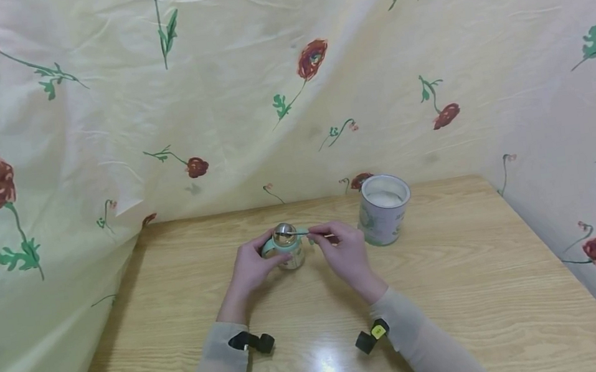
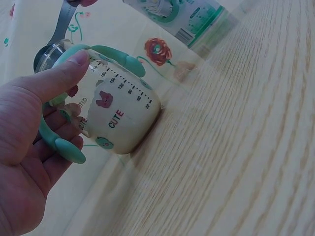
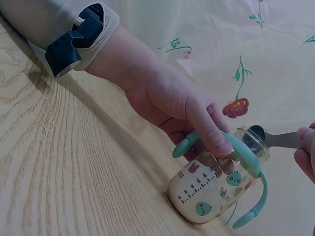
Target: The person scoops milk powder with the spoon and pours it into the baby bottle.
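A clear baby bottle (image 1: 292, 261) with mint-green side handles stands uncapped on the wooden table. Printed on its wall are a measuring scale, "CUTE" and small animal faces; pale cream contents show inside (image 2: 130, 115). My left hand (image 1: 252, 268) grips the bottle around its upper body, thumb laid against the green collar (image 3: 245, 153). Between thumb and fingers, my right hand (image 1: 344, 255) pinches the handle of a metal spoon (image 3: 284, 140). The spoon's bowl sits at the bottle's open mouth, dipping into it in the right wrist view.
Right of the bottle, near the table's back edge, stands an open purple-white tin (image 1: 384, 222) with white contents. Behind the wooden table (image 1: 457, 278) hangs a floral cloth (image 1: 229, 94), which also runs along both sides.
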Motion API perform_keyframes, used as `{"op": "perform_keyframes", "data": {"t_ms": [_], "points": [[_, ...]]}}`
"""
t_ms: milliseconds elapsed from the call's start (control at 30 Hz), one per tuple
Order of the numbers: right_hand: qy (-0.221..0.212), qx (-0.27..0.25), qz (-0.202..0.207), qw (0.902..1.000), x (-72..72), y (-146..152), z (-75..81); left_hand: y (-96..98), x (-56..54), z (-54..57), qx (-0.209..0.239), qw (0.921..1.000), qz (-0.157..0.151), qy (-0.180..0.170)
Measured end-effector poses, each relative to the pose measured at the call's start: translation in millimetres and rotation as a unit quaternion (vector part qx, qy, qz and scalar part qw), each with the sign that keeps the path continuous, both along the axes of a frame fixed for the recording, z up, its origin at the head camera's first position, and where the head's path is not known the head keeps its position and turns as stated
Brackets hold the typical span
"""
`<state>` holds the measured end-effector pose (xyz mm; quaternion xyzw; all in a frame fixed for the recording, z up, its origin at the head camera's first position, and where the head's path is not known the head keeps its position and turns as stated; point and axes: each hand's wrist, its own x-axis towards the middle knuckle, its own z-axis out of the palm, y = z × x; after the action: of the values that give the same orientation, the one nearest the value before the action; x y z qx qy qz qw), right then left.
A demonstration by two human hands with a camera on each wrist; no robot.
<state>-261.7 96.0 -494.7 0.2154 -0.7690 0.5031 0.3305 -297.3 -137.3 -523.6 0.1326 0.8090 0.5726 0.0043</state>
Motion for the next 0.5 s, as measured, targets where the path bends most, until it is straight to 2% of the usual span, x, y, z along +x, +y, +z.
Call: {"op": "perform_keyframes", "data": {"t_ms": [267, 500], "points": [[-0.018, -0.038, -0.003, 0.9991, 2.7, -1.1, 4.7, 0.6, -0.2, 2.0, -0.003, 1.0000, -0.002, -0.004], [-0.075, -0.119, -0.002, 0.9901, 4.7, -2.7, 9.5, 0.0, 3.4, 7.2, -0.014, 0.9997, 0.002, -0.019]]}}
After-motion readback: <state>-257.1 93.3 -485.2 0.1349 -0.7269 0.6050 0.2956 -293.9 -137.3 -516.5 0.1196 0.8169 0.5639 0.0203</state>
